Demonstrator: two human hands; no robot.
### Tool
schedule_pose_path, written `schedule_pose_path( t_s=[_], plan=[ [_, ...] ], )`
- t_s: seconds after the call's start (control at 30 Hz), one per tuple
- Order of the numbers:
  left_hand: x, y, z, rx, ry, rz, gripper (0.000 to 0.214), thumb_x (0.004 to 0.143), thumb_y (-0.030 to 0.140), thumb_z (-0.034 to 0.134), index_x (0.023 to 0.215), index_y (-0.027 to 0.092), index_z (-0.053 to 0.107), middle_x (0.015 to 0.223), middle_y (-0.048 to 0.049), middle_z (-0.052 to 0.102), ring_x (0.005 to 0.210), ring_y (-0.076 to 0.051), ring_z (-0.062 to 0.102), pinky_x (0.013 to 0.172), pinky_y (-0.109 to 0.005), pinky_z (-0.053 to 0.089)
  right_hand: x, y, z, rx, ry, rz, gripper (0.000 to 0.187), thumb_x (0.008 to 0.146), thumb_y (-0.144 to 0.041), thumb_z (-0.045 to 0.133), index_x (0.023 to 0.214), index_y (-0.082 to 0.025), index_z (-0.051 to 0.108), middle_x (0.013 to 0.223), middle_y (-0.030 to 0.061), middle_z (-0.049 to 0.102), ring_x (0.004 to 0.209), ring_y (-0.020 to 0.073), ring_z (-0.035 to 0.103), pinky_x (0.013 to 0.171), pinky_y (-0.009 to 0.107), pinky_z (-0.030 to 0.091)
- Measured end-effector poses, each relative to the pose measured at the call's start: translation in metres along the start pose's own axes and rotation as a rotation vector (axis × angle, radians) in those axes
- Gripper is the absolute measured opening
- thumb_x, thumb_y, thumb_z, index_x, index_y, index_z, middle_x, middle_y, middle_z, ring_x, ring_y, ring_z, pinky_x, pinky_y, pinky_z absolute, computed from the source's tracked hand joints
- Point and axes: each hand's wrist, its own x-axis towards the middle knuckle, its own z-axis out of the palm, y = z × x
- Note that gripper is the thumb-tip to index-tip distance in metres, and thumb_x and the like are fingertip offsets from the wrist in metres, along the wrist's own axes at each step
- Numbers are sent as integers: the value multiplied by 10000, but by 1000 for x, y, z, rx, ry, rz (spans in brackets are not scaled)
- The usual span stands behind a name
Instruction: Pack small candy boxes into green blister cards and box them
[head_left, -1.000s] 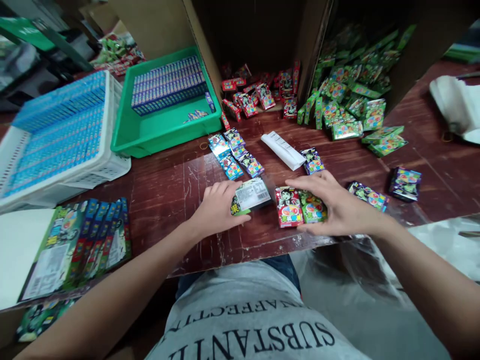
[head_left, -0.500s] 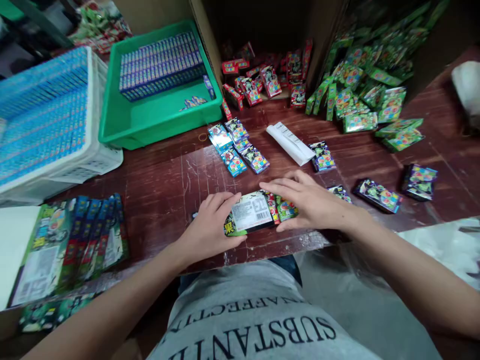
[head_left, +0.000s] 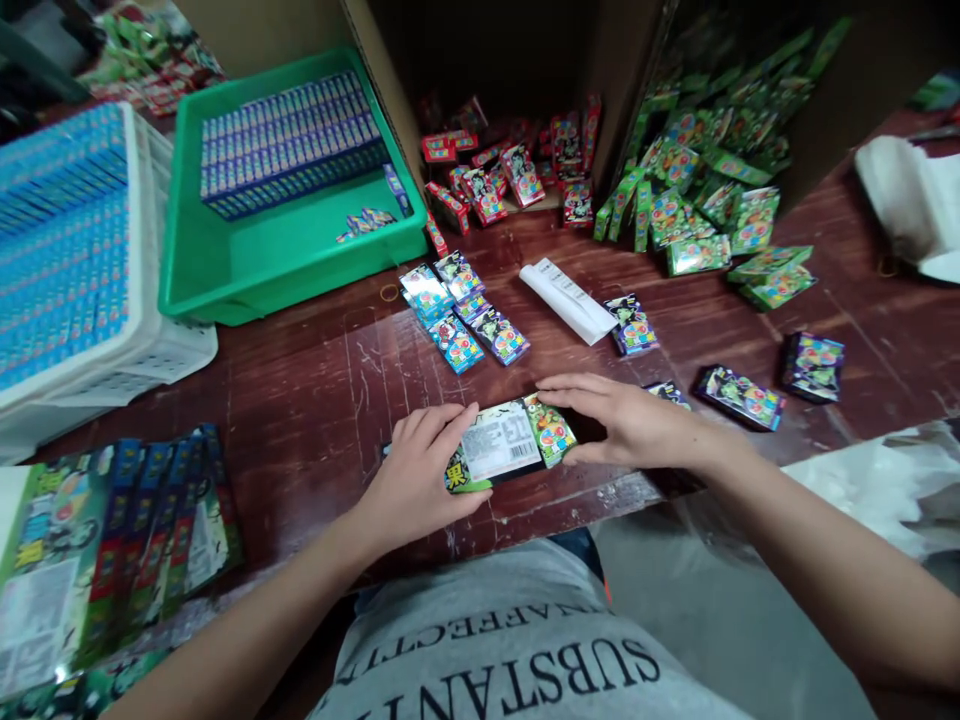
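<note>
My left hand (head_left: 418, 480) is wrapped round the left end of a flat printed carton sleeve (head_left: 495, 445) with a white barcode label, lying on the dark wooden table (head_left: 315, 400). Fingers together, my right hand (head_left: 626, 420) presses a small green box (head_left: 553, 432) into the sleeve's right end. A red box that was beside it is hidden inside. Several small blue and purple boxes (head_left: 465, 315) lie just beyond the sleeve.
A green tray (head_left: 277, 250) and a white crate (head_left: 82, 330) of blue boxes stand at the left. Red boxes (head_left: 510, 175) and green boxes (head_left: 697, 210) spill from cartons at the back. A white paper (head_left: 566, 300), loose dark boxes (head_left: 739, 395) and finished packs (head_left: 112, 540) lie around.
My right hand slid the red and green boxes leftward into the sleeve held by my left hand; the red box is now out of sight and only the green one shows.
</note>
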Motion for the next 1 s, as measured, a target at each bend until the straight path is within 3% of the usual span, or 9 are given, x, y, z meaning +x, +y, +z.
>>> schedule_pose_path(
  t_s=[0.17, 0.33, 0.5, 0.6, 0.7, 0.93, 1.0],
  plan=[
    [12, -1, -12, -33, 4, 55, 887, 770, 318, 782, 1534, 232, 339, 1403, -130, 500, 1245, -323, 495, 1059, -483, 385, -1, 5, -22, 89, 34, 8, 784, 848, -421, 792, 1538, -301, 439, 1555, 94, 501, 1414, 275, 504, 1163, 479, 449],
    [32, -3, -22, 8, 91, 77, 888, 785, 338, 787, 1535, 238, 321, 1400, -141, 499, 1251, -337, 491, 1057, -512, 385, 5, 4, -41, 10, 139, 12, 752, 829, -416, 810, 1498, -267, 500, 1503, 124, 545, 1375, 287, 538, 1134, 492, 471],
    [42, -1, -22, 17, 92, 57, 870, 789, 323, 774, 1530, 247, 327, 1395, -137, 513, 1247, -340, 504, 1040, -515, 398, 4, 6, -57, -57, 142, -14, 711, 860, -375, 787, 1497, -258, 494, 1490, 128, 556, 1356, 290, 550, 1118, 486, 481],
    [46, 3, -24, -7, 111, 14, 848, 796, 323, 771, 1522, 261, 338, 1396, -125, 509, 1248, -329, 505, 1060, -519, 392, 1, 6, -72, -145, 282, 66, 700, 854, -376, 791, 1480, -253, 504, 1454, 140, 551, 1339, 312, 546, 1128, 502, 467],
    [52, 8, -28, -35, 140, -35, 844, 790, 345, 787, 1511, 263, 358, 1387, -120, 507, 1245, -321, 506, 1066, -507, 400, 3, 0, -73, -190, 374, 138, 697, 845, -406, 790, 1450, -210, 506, 1399, 175, 519, 1339, 340, 518, 1124, 525, 468],
    [60, 14, -26, 34, 184, 47, 834, 786, 315, 779, 1506, 260, 363, 1354, -126, 541, 1220, -338, 527, 1026, -527, 418, 8, -9, -63, -18, 95, 87, 693, 896, -452, 728, 1493, -239, 448, 1477, 146, 479, 1365, 296, 508, 1120, 464, 486],
    [62, 21, -23, 9, 208, 31, 852, 787, 325, 781, 1516, 274, 344, 1349, -125, 530, 1228, -340, 524, 1028, -537, 433, 9, -11, -62, 18, 85, 72, 770, 891, -467, 732, 1547, -262, 385, 1538, 140, 443, 1413, 310, 469, 1154, 483, 451]
  ],
)
